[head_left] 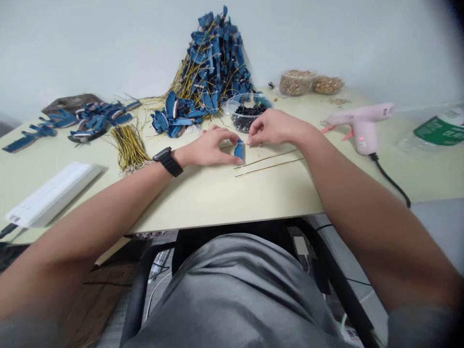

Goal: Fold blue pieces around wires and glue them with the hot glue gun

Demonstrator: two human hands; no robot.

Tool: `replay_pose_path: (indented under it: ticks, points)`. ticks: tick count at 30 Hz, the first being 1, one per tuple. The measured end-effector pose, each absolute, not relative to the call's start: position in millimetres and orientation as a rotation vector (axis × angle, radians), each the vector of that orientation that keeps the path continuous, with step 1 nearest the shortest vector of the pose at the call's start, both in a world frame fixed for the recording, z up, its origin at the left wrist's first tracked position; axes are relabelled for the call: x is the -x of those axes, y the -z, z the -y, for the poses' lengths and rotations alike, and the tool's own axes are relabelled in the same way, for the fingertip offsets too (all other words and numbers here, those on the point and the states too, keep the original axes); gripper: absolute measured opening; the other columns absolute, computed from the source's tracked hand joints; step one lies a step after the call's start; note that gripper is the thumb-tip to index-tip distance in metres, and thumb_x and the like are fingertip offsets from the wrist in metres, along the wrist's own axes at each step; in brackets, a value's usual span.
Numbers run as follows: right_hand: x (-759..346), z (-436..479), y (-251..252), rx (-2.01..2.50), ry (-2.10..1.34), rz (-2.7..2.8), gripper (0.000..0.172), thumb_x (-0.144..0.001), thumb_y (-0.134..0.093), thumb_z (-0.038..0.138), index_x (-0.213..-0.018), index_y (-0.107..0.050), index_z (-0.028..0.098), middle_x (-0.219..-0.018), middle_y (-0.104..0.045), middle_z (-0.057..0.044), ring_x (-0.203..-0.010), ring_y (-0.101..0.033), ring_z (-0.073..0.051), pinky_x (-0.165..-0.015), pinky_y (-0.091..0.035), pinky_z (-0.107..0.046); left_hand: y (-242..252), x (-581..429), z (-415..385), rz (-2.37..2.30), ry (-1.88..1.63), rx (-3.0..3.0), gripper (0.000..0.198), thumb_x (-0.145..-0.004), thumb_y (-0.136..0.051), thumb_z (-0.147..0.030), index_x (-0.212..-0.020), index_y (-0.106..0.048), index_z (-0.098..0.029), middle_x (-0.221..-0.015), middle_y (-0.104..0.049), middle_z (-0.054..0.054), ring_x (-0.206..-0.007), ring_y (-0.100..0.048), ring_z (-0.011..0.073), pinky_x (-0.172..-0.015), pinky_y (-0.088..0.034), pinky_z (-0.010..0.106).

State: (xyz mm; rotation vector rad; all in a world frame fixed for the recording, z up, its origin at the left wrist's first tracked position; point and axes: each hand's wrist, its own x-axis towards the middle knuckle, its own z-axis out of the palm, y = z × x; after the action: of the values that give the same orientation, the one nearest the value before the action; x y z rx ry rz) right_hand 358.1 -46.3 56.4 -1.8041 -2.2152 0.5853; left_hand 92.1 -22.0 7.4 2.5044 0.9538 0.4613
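My left hand [213, 146], with a black watch on its wrist, pinches a small blue curved piece [238, 149] between thumb and fingers just above the table. Close to its right, my right hand [266, 129] has its fingertips pressed together; whatever they hold is too small to make out. Behind my right hand stands a clear round tub [243, 124] of small black parts. Two thin black-and-yellow wires [270, 166] lie on the table in front of my hands.
A tall heap of blue pieces with yellow wires [217, 58] leans against the wall. To the left are a wire bundle [130, 145] and a white power strip [54, 193]. A pink glue gun [360, 123], a plastic bottle [438, 128] and tubs of tan bits [295, 83] stand right.
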Motion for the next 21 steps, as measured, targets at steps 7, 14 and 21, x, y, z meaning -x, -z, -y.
replay_pose_path:
  ticks: [7, 14, 21]
  points:
    - [-355.6, 45.7, -52.2, 1.821, -0.573, 2.248, 0.017, -0.105, -0.098, 0.021, -0.092, -0.089, 0.024, -0.09, -0.088, -0.004, -0.099, -0.084, -0.027, -0.089, -0.061, -0.039, -7.5, -92.0, 22.6, -0.939, -0.454, -2.534, 0.083, -0.085, -0.099, -0.086, -0.141, -0.093, -0.025, -0.158, -0.089, 0.018, -0.158, -0.066, 0.0527, -0.142, -0.044, 0.076]
    - [-355.7, 42.4, -50.5, 1.826, -0.569, 2.253, 0.012, -0.106, -0.097, 0.021, -0.096, -0.09, 0.023, -0.094, -0.089, -0.004, -0.099, -0.082, -0.026, -0.089, -0.06, -0.037, -5.1, -92.8, 19.8, -0.906, -0.463, -2.525, 0.079, -0.085, -0.098, -0.086, -0.135, -0.093, -0.025, -0.152, -0.091, 0.016, -0.155, -0.069, 0.0514, -0.138, -0.05, 0.071]
    - [-354.6, 41.4, -49.9, 1.837, -0.564, 2.267, 0.016, -0.108, -0.097, 0.022, -0.095, -0.088, 0.022, -0.098, -0.09, -0.006, -0.101, -0.08, -0.026, -0.089, -0.057, -0.039, -3.9, -94.2, 17.0, -0.863, -0.482, -2.479, 0.079, -0.084, -0.101, -0.084, -0.136, -0.094, -0.026, -0.149, -0.091, 0.016, -0.151, -0.073, 0.0484, -0.136, -0.055, 0.067]
